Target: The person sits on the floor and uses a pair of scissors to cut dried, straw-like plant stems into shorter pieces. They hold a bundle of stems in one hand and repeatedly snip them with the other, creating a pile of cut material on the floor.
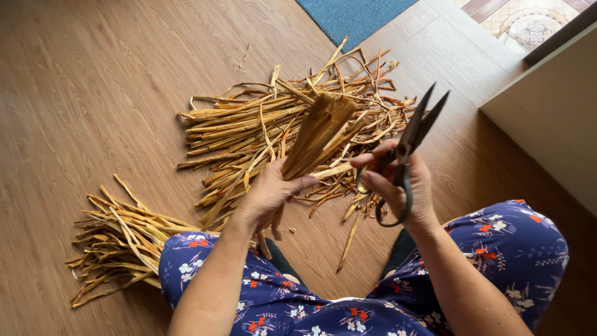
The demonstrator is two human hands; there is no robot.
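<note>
We hold a small bundle of dried straw strips (pixel 320 134) upright in our left hand (pixel 267 193), above the large pile of strips (pixel 249 134) on the wooden floor (pixel 93 93). The strips look light, dry and brittle, likely to crack if bent sharply, so we judge the lower end the best place to grip. Our left fingers (pixel 298 182) are closed narrowly around that lower end. Our right hand (pixel 401 186) grips black scissors (pixel 407 146) by the loop handles, blades slightly parted, just right of the bundle. A smaller pile (pixel 118 239) lies near left.
</note>
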